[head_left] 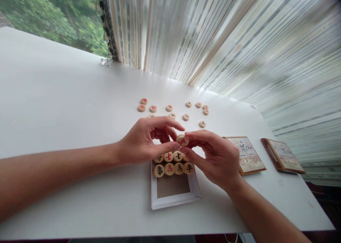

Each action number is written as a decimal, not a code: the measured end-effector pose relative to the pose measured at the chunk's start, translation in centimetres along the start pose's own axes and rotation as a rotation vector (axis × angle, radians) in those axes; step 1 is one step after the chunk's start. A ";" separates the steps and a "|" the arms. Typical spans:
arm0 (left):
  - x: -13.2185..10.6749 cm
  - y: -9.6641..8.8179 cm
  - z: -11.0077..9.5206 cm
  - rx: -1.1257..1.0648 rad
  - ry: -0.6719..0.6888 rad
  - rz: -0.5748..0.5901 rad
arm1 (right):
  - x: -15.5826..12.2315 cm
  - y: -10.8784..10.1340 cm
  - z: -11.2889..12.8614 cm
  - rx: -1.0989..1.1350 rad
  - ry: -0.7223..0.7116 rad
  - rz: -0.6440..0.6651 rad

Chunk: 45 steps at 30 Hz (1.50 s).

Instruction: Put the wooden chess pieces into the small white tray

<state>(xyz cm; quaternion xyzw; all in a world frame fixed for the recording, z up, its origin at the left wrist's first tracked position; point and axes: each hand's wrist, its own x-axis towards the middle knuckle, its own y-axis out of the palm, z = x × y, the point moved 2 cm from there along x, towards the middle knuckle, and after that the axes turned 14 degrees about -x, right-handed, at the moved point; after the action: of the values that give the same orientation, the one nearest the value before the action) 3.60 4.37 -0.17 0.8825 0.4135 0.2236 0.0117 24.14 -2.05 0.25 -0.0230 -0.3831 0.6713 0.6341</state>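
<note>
A round wooden Chinese chess piece [182,140] with a red character is held tilted above a white open box [176,202]. My right hand [215,154] pinches its right side between thumb and forefinger. At its left side, my left hand [149,138] has thumb and a bent finger closed on it, while the forefinger arches above. Beneath the hands, pieces lie in rows in the box, among them a red-lettered piece [169,169] and a black-lettered piece [189,168]. My hands hide the box's far part.
Several loose chess pieces [169,108] are scattered on the white table [80,104] beyond my hands. To the right lie a printed box lid [246,154] and another printed box [285,156]. A striped curtain [170,33] hangs along the back edge.
</note>
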 end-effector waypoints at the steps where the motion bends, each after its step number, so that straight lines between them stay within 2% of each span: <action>1: 0.0 0.0 0.0 -0.005 0.001 0.004 | 0.0 0.0 0.0 -0.017 -0.011 0.003; 4: 0.1 0.0 0.1 -0.023 0.000 0.006 | 0.1 -0.1 0.2 -0.011 -0.003 -0.003; 12: 0.0 -0.2 -0.1 -0.002 -0.006 -0.058 | 0.7 0.0 0.3 0.187 0.173 -0.017; 21: 0.0 -0.3 -0.3 0.080 0.040 -0.093 | 0.8 0.0 0.3 0.213 0.263 -0.021; 31: 0.1 -0.2 -0.7 0.163 0.148 -0.019 | 1.1 0.1 1.0 0.195 0.261 0.039; 36: -0.1 -0.2 -0.5 0.187 0.130 -0.022 | 1.3 0.1 1.3 0.216 0.256 0.055; 45: -0.3 0.1 -0.5 0.187 0.178 0.073 | 1.2 0.4 1.5 0.357 0.388 0.169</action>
<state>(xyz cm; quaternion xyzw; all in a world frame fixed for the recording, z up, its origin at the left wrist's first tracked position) 3.31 3.97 0.18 0.8709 0.3995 0.2620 -0.1156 22.78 -1.67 1.59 -0.0708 -0.1268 0.7617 0.6314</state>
